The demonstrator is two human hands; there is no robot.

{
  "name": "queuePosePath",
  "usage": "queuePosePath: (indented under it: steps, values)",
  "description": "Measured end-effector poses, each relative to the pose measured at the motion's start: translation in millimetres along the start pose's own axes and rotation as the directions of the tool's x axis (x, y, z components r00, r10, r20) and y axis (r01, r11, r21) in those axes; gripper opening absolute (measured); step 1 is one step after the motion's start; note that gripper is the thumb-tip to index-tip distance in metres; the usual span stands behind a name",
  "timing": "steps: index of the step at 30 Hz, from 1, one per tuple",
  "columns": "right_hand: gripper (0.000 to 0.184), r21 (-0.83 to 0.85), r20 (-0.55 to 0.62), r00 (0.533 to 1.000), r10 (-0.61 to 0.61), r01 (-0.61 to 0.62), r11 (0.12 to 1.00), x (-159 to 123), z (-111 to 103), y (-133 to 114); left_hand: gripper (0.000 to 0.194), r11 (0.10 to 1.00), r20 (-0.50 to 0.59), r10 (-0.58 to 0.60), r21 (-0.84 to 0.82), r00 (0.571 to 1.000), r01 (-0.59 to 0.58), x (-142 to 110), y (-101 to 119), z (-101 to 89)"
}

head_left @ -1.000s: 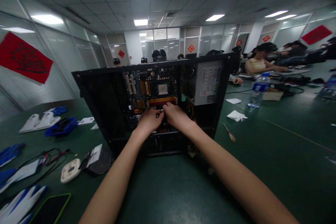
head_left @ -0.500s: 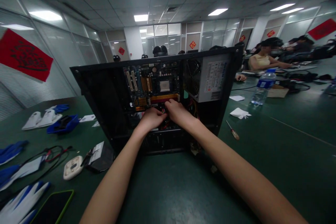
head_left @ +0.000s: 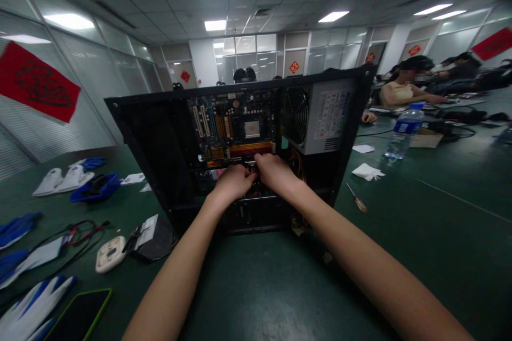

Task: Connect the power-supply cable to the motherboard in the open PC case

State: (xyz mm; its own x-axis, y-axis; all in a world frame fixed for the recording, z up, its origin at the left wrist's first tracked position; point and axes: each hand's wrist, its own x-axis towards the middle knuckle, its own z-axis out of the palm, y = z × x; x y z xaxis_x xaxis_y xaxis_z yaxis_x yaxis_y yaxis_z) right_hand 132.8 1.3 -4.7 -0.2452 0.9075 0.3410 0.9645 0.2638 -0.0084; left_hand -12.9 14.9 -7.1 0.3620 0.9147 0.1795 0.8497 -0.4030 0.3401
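An open black computer case (head_left: 152, 138) stands on the green table, its inside facing me. In it sit a motherboard (head_left: 218, 130) with orange and yellow memory slots (head_left: 252, 148), and a grey power supply (head_left: 328, 117) with a round fan at the upper right. Both hands reach in just below the memory slots. My left hand (head_left: 233, 181) has its fingers bent together, and my right hand (head_left: 276, 173) is curled close beside it. Whatever lies between their fingertips is hidden. Coloured power cables (head_left: 299, 166) hang under the power supply, right of my right hand.
Left on the table (head_left: 256, 287) are a dark boxy part (head_left: 154, 242), a cream square object (head_left: 110, 254), a phone (head_left: 80, 317), gloves (head_left: 28, 309) and a blue tray (head_left: 96, 189). To the right lie a screwdriver (head_left: 357, 200), tissue (head_left: 368, 171) and a water bottle (head_left: 405, 130). A person (head_left: 408, 88) sits beyond.
Both hands stay at the same spot inside the case, with only slight shifts of the fingers. The case appears marginally larger and the view has shifted a little.
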Motion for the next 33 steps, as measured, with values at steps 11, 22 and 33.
queuePosePath:
  steps: [11, 22, 33]
  values:
    - [0.020, 0.010, -0.013, 1.000, 0.000, 0.000, 1.000, 1.9, -0.7, -0.5, 0.033, 0.992, -0.057, -0.016, 0.128, 0.998, 0.023, -3.8, 5.8, -4.3]
    - [0.019, 0.061, 0.004, 1.000, 0.017, -0.017, 0.998, 2.5, -0.4, 1.4, 0.033, 0.987, -0.087, -0.040, 0.152, 0.995, 0.053, -4.2, 5.6, -2.8]
    - [0.020, 0.100, 0.004, 1.000, 0.007, -0.007, 0.995, 4.2, 4.0, 4.4, 0.031, 0.984, -0.074, -0.071, 0.157, 0.995, 0.082, -2.6, 5.0, -0.6]
